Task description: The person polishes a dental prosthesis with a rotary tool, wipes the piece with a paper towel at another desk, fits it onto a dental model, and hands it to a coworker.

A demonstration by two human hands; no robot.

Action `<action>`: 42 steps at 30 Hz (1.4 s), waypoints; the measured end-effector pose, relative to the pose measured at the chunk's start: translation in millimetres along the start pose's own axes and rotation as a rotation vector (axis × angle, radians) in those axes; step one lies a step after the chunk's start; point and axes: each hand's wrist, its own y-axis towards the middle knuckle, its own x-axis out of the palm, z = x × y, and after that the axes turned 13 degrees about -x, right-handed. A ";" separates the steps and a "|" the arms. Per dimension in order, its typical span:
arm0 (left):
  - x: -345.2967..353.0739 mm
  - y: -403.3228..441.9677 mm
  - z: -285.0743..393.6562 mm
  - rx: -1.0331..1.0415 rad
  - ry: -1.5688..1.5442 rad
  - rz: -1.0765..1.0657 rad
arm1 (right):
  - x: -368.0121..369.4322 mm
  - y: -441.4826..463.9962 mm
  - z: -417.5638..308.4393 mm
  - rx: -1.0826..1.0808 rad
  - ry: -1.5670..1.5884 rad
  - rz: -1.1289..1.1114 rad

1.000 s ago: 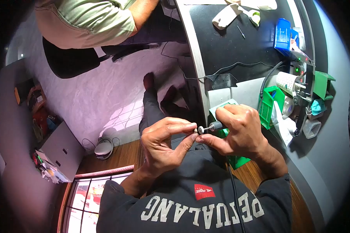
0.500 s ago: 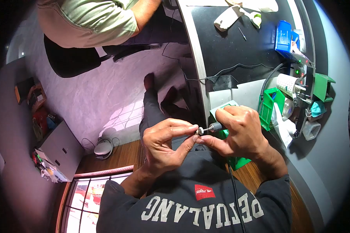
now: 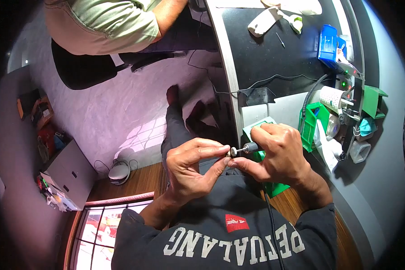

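In the head view my right hand [image 3: 281, 153] is closed round a rotary tool [image 3: 251, 147], a dark handpiece with a thin metal shank and a small round disc [image 3: 234, 151] at its tip. My left hand [image 3: 195, 166] pinches a tiny pale piece [image 3: 228, 154] between thumb and fingertips, right beside the disc. Most of that piece is hidden by the fingers, so its kind cannot be made out. The tip of my right thumb rests close to my left fingertips. Both hands are held up in front of my dark shirt.
A green bin [image 3: 314, 126], a white cup [image 3: 331, 96] and a blue bin [image 3: 328, 45] stand along the bench's right side. Cables cross the black benchtop [image 3: 274, 58]. A co-worker in a light shirt [image 3: 103, 27] sits at the upper left. A black cord [image 3: 271, 220] hangs over my shirt.
The disc and the rotary tool have shifted very slightly against the small piece. Both hands keep nearly the same place and grip.
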 end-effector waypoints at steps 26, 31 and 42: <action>-0.7 0.4 5.7 0.012 0.013 -0.018 | 0.5 -1.3 0.2 -0.053 0.026 0.005; -0.6 0.0 4.4 0.010 0.008 -0.020 | -3.5 -0.3 -1.4 -0.044 0.004 -0.053; -0.2 0.3 6.3 0.001 0.013 -0.012 | -3.5 -0.1 -1.3 -0.037 -0.012 -0.043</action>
